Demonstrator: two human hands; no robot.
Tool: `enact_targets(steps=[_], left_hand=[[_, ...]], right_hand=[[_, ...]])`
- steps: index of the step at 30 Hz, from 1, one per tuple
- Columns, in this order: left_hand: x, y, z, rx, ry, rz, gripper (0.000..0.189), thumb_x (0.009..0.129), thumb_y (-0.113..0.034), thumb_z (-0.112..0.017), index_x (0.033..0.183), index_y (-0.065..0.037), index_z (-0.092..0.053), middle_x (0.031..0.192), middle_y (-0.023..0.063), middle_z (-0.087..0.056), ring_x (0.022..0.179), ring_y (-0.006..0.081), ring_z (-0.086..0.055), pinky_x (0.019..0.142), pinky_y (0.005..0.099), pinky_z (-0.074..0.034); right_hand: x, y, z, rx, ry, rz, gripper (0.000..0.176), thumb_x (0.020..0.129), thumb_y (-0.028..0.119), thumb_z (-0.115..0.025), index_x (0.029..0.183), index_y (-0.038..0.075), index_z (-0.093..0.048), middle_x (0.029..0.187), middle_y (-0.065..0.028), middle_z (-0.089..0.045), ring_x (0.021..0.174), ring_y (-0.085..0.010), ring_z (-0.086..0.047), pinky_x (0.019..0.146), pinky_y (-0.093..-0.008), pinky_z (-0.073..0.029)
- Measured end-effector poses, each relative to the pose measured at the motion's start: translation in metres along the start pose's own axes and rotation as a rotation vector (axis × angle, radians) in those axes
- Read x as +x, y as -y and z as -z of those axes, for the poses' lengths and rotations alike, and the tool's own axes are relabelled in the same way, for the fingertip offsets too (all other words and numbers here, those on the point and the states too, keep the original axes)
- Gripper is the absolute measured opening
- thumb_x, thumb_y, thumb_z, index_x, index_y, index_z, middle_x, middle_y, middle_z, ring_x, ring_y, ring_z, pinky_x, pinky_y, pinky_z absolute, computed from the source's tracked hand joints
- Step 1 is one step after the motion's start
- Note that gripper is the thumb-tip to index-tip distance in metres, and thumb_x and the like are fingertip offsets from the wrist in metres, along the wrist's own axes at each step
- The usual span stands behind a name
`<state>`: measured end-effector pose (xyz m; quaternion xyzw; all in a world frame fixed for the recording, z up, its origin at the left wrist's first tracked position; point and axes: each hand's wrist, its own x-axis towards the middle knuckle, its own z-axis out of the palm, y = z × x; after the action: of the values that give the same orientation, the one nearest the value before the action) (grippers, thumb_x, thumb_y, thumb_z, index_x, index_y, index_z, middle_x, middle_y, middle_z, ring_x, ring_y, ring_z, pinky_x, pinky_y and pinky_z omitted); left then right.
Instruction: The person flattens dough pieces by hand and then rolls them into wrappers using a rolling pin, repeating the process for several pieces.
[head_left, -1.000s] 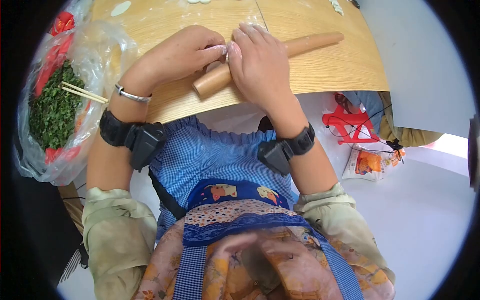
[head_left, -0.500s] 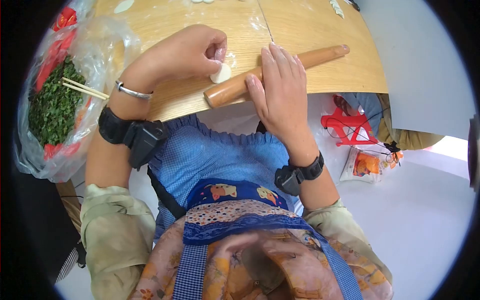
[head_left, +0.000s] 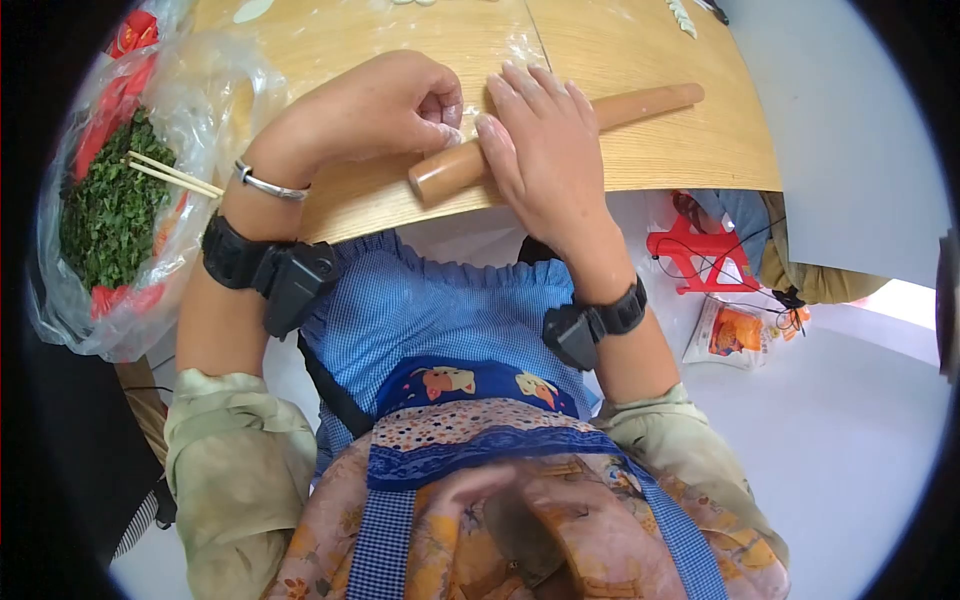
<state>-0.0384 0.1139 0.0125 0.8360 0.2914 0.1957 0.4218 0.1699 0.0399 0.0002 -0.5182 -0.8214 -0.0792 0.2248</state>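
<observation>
My right hand (head_left: 545,150) lies flat over the wooden rolling pin (head_left: 650,105), fingers stretched out and palm pressing on it. The pin rests at a slant near the table's front edge. My left hand (head_left: 405,105) is curled just beyond the pin's left end, its floury thumb and fingertips pinched at the edge of a small round of white dough. The pin and the fingers now hide nearly all of that dough.
A floury wooden table (head_left: 340,190) spreads ahead, with a flat dough round (head_left: 253,10) and more white dough pieces (head_left: 415,2) at its far edge. On the left, a plastic bag (head_left: 215,85) holds chopped greens (head_left: 110,215) and chopsticks (head_left: 175,177). A red stool (head_left: 700,260) stands to the right.
My right hand has slid forward over the rolling pin, and the pin has rolled slightly away from me, over the dough round. My left hand has barely moved.
</observation>
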Motion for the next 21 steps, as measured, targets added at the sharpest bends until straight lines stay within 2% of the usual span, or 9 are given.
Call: enact_targets(steps=[4, 8, 13, 15, 16, 18, 19, 21], left_hand=[[0.005, -0.001, 0.001, 0.053, 0.085, 0.062, 0.01, 0.083, -0.004, -0.065, 0.089, 0.003, -0.064, 0.073, 0.0045, -0.062, 0.068, 0.0091, -0.055, 0.063, 0.0272, -0.046], [0.002, -0.001, -0.002, -0.013, -0.013, 0.017, 0.009, 0.083, -0.005, -0.064, 0.09, 0.002, -0.064, 0.072, 0.0031, -0.06, 0.068, 0.0088, -0.054, 0.062, 0.0263, -0.046], [0.003, 0.001, -0.004, -0.048, -0.068, -0.028, 0.013, 0.088, -0.01, -0.065, 0.092, 0.002, -0.065, 0.07, 0.0013, -0.057, 0.066, 0.0084, -0.051, 0.061, 0.0266, -0.045], [0.004, -0.01, 0.007, -0.099, 0.064, 0.186, 0.018, 0.092, -0.015, -0.064, 0.093, 0.003, -0.066, 0.071, 0.0013, -0.058, 0.068, 0.0082, -0.053, 0.062, 0.027, -0.046], [0.004, -0.01, 0.006, -0.098, 0.064, 0.187, 0.018, 0.092, -0.015, -0.064, 0.093, 0.003, -0.066, 0.071, 0.0013, -0.058, 0.068, 0.0082, -0.053, 0.062, 0.027, -0.046], [0.004, -0.007, 0.004, -0.042, 0.002, 0.155, 0.025, 0.091, -0.018, -0.062, 0.088, 0.006, -0.067, 0.069, 0.0121, -0.063, 0.064, 0.0173, -0.058, 0.062, 0.0326, -0.048], [0.003, -0.006, 0.003, -0.041, 0.003, 0.155, 0.025, 0.091, -0.018, -0.062, 0.088, 0.006, -0.067, 0.069, 0.0121, -0.063, 0.064, 0.0173, -0.058, 0.062, 0.0326, -0.048], [0.003, -0.002, 0.001, -0.042, 0.002, 0.086, 0.018, 0.092, -0.015, -0.064, 0.093, 0.003, -0.066, 0.072, 0.0025, -0.06, 0.071, 0.0088, -0.056, 0.065, 0.0271, -0.048]], right_hand=[[-0.029, 0.005, 0.013, -0.01, -0.006, -0.021, 0.054, 0.098, 0.036, -0.054, 0.133, -0.005, -0.057, 0.14, -0.0237, -0.055, 0.134, -0.0404, -0.048, 0.115, -0.0551, -0.03], [-0.037, 0.007, 0.016, -0.026, -0.002, -0.033, 0.057, 0.098, 0.035, -0.054, 0.138, -0.006, -0.053, 0.141, -0.0257, -0.053, 0.134, -0.0409, -0.047, 0.115, -0.0549, -0.03], [-0.01, -0.002, -0.005, 0.004, -0.09, 0.008, 0.051, 0.098, 0.034, -0.054, 0.13, -0.006, -0.059, 0.135, -0.0254, -0.059, 0.129, -0.0413, -0.052, 0.113, -0.0544, -0.034], [0.004, -0.005, -0.012, -0.004, -0.114, 0.027, 0.05, 0.098, 0.033, -0.054, 0.127, -0.006, -0.061, 0.132, -0.0252, -0.061, 0.128, -0.0416, -0.054, 0.112, -0.0543, -0.036], [0.01, -0.007, -0.015, 0.011, -0.132, 0.038, 0.048, 0.098, 0.033, -0.054, 0.125, -0.006, -0.063, 0.13, -0.0251, -0.062, 0.126, -0.0417, -0.055, 0.111, -0.0546, -0.036], [0.015, -0.007, -0.017, 0.027, -0.15, 0.048, 0.047, 0.098, 0.032, -0.055, 0.123, -0.006, -0.064, 0.128, -0.0249, -0.064, 0.124, -0.0418, -0.057, 0.11, -0.0548, -0.037], [0.017, -0.007, -0.017, 0.016, -0.132, 0.044, 0.047, 0.098, 0.032, -0.055, 0.123, -0.006, -0.064, 0.129, -0.0249, -0.063, 0.125, -0.0414, -0.056, 0.111, -0.0545, -0.037], [0.014, -0.006, -0.015, 0.005, -0.118, 0.041, 0.047, 0.098, 0.033, -0.055, 0.123, -0.006, -0.064, 0.129, -0.0249, -0.063, 0.127, -0.0411, -0.055, 0.112, -0.0543, -0.036]])
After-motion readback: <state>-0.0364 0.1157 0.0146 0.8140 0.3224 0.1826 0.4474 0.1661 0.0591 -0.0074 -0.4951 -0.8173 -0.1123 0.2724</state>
